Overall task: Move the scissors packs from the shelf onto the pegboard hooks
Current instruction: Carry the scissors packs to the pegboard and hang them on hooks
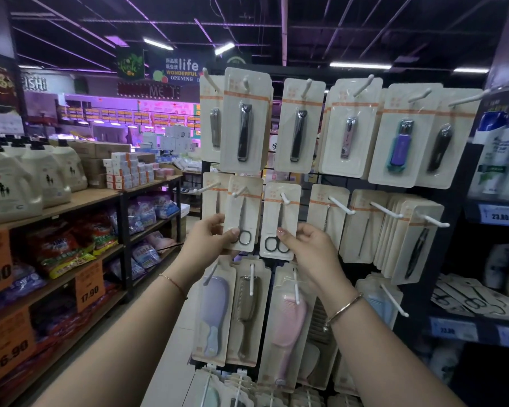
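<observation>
Two beige scissors packs hang in the middle row of the pegboard rack (312, 174). My left hand (209, 236) grips the lower left edge of the left scissors pack (243, 214), which sits on a white hook (238, 191). My right hand (309, 248) pinches the bottom right of the right scissors pack (279, 221), threaded on its own hook (285, 198). More scissors packs (473, 301) lie flat in a loose pile on the dark shelf at the right.
Nail clipper packs (244, 121) fill the top row, comb packs (287, 327) the row below my hands. Bare white hooks stick out toward me across the rack. Shampoo bottles (500, 154) stand on the right shelving. Wooden shelves with detergent jugs (9, 183) line the aisle at left.
</observation>
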Demonstrator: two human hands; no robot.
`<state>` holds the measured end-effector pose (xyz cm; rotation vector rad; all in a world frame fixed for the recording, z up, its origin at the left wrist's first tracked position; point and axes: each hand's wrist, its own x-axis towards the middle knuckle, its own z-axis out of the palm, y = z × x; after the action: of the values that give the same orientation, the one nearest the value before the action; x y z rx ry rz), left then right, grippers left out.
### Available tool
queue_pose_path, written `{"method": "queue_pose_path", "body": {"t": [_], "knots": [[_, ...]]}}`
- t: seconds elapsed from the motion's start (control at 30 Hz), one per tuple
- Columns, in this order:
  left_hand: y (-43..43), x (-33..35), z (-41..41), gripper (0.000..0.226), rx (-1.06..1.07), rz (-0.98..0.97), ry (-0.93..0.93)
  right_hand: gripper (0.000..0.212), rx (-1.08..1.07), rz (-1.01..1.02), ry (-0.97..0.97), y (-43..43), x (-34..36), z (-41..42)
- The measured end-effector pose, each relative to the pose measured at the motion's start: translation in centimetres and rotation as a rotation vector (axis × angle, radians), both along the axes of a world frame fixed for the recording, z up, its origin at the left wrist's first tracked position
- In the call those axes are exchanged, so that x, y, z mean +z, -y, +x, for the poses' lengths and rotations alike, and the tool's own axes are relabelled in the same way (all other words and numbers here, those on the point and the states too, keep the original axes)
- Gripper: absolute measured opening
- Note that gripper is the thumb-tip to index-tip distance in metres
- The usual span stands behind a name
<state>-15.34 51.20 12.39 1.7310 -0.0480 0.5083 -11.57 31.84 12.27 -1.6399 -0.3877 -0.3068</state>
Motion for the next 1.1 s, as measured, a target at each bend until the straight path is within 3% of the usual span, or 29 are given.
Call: {"method": "queue_pose_path", "body": {"t": [0.13, 0.27, 0.37, 0.5, 0.63, 0.7, 0.9, 1.1], "knots": [[0.2, 0.0, 0.6, 0.019, 0.014, 0.002, 0.016, 0.026, -0.041, -0.012, 0.036, -0.3, 0.3, 0.5], [0.1, 0.0, 1.2, 0.021, 0.028, 0.017, 0.008, 0.031, -0.064, -0.058, 0.018, -0.1, 0.3, 1.2], [0.0, -0.2, 1.4, 0.007, 0.032, 0.022, 0.02, 0.036, -0.101, -0.066, 0.027, -0.2, 0.4, 1.5], [-0.1, -0.3, 1.5, 0.026, 0.034, 0.071, 0.023, 0.016, -0.071, -0.076, -0.008, -0.3, 0.3, 1.6], [-0.3, -0.5, 1.1, 0.013, 0.011, 0.009, 0.026, 0.025, -0.02, -0.063, -0.028, 0.6, -0.1, 0.9], [-0.6, -0.8, 0.4, 0.029, 0.027, 0.006, -0.007, 0.028, -0.009, -0.083, -0.019, 1.6, -0.2, -0.1], [0.5, -0.3, -4.2, 0.017, 0.274, 0.338, 0.157, 0.016, -0.12, -0.279, 0.184, 5.9, -1.2, -4.2], [8.7, 0.0, -6.2, 0.011, 0.146, 0.8, 0.204, 0.01, -0.324, -0.671, 0.295, 12.4, -1.9, -8.3]]}}
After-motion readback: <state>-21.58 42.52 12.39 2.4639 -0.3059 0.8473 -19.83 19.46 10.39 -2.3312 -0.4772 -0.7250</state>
